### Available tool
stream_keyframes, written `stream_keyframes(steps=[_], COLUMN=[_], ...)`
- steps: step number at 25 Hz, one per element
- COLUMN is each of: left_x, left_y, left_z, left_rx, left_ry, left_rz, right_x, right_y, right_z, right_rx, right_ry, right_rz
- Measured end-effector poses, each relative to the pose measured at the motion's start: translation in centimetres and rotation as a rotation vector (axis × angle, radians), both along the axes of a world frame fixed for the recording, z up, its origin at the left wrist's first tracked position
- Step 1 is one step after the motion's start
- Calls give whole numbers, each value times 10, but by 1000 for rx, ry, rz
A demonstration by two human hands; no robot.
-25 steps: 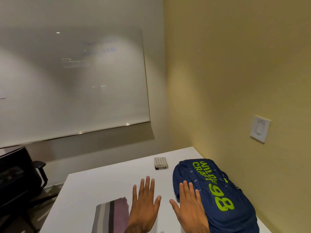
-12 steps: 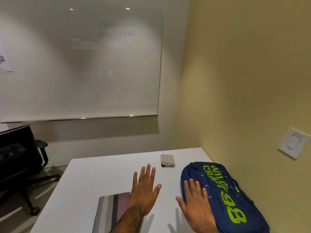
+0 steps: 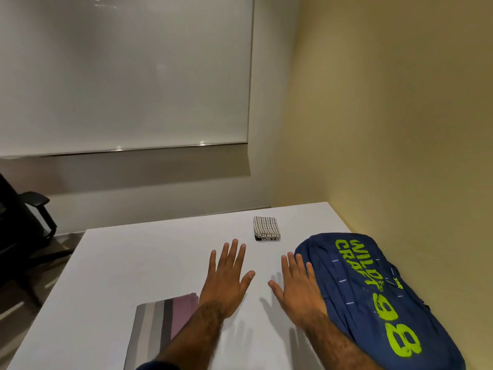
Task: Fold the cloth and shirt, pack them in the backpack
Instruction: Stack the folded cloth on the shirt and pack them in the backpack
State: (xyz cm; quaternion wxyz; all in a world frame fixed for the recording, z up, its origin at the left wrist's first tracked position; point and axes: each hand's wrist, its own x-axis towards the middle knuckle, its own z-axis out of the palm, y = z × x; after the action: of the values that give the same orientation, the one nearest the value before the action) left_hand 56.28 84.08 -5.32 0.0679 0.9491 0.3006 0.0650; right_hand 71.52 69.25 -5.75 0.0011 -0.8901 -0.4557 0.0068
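White table [image 3: 128,263] fills the lower part of the view, pushed into a corner: pale wall with a big whiteboard [image 3: 125,73] at 12 o'clock, yellow wall [image 3: 400,102] running along the 3 o'clock side. Black office chair [image 3: 18,228] sits off the table edge at 9 o'clock, partly cut by the frame.

Left hand [image 3: 226,279] is palm down over the table centre, fingers straight and spread, thumb out toward 3 o'clock. Nothing in it. Shadow under the wrist suggests it sits just above or lightly on the surface; cannot tell which.

Right hand [image 3: 298,287] is also palm down, fingers spread and extended toward 12 o'clock, holding nothing. Its outer edge lies right against the near-left side of the backpack; actual contact is hard to confirm. The two thumbs point at each other, apart, with bare table between them.

Backpack [image 3: 378,295] is navy with lime-green lettering and a "98", lying flat at 3 to 5 o'clock of the hands, long axis running from 11 to 5 o'clock, along the yellow wall. Looks closed from this angle.

Cloth [image 3: 266,228], small, white with dark checks, is folded into a compact rectangle at 12 to 1 o'clock of the hands, clear of the backpack's top end.

Shirt [image 3: 160,327], striped grey, black and mauve, lies folded flat at 7 o'clock, the left forearm crossing over its right edge.
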Motion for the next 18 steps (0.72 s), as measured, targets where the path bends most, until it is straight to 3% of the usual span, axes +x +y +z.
stream_keyframes(steps=[10, 16, 18], left_x=[156, 203, 207], left_y=[123, 156, 160], left_z=[-106, -140, -150], left_rx=[18, 1, -6], left_ry=[91, 113, 109], left_rz=[-23, -9, -24], right_x=[149, 183, 179], right_y=[189, 226, 222], right_z=[-99, -133, -136], right_rx=[-34, -209, -180], right_ry=[133, 241, 270], right_rz=[58, 126, 133])
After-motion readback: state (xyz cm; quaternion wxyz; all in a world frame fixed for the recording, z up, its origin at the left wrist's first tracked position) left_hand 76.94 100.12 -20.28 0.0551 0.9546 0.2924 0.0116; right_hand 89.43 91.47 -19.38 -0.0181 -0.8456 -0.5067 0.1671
